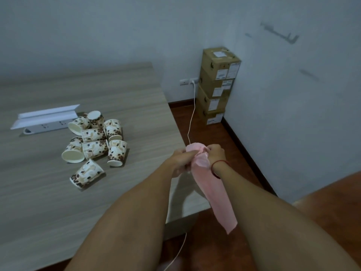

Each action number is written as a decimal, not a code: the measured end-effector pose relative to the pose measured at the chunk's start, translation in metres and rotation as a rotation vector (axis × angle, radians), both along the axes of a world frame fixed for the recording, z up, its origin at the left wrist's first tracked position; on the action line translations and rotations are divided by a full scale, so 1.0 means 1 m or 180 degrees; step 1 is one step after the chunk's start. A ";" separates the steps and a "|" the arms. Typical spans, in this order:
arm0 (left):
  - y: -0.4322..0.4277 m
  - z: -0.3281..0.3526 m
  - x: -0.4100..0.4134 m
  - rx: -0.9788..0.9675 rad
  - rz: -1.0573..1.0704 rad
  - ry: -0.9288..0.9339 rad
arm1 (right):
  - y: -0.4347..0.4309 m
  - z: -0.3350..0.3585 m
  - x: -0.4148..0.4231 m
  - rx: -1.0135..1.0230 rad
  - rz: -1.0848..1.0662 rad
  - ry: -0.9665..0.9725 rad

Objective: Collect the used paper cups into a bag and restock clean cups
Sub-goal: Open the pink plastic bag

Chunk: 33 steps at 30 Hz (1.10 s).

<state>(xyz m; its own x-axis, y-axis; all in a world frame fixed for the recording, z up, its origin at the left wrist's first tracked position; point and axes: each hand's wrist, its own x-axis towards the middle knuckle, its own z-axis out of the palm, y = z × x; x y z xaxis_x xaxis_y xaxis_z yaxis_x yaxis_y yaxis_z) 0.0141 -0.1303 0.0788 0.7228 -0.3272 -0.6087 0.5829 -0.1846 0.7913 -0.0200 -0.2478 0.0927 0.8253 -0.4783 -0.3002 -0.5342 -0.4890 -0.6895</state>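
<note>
Left hand [182,160], right hand [214,153] pinch bag [214,192]; mouth seemingly hidden.

I face a pale wall [97,26] and a wooden tabletop [117,90]. Boxes [218,85] stack in the corner on the red-brown floor [214,137].

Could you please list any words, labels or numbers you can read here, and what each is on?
None can be read.
White labels on the cardboard boxes: too blurred.
Markings on the power strip: too small.
Print on the paper cups: coffee beans only, no words visible.
</note>
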 end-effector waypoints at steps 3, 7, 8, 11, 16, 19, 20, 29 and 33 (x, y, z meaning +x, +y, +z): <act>0.003 0.003 -0.002 0.0005 -0.0291 0.0320 | -0.006 0.000 -0.004 0.0126 -0.0236 -0.0082; 0.004 -0.002 0.001 0.0183 0.0010 0.0163 | -0.004 0.003 -0.008 0.0370 -0.0213 -0.0154; 0.003 -0.005 0.004 0.0267 0.0231 0.0081 | -0.003 0.004 -0.007 0.0422 -0.0177 -0.0197; 0.002 -0.005 0.009 0.0413 0.0673 -0.0112 | 0.000 0.005 -0.002 0.0474 -0.0103 -0.0285; 0.002 0.013 0.005 0.0208 0.0057 -0.0507 | -0.003 0.007 0.003 0.0476 -0.0360 -0.0207; 0.004 0.010 0.009 0.0664 -0.0278 -0.0808 | -0.005 0.006 0.001 0.0596 -0.0300 -0.0165; 0.006 0.006 0.011 0.0812 -0.0268 -0.0852 | -0.005 0.007 -0.002 0.0689 -0.0267 -0.0138; 0.067 -0.027 0.033 0.2986 -0.0159 -0.1659 | -0.045 0.026 -0.002 0.0526 -0.1419 -0.0728; 0.080 -0.014 0.040 0.3267 -0.0065 -0.1758 | -0.059 0.035 -0.004 0.0319 -0.1638 -0.0795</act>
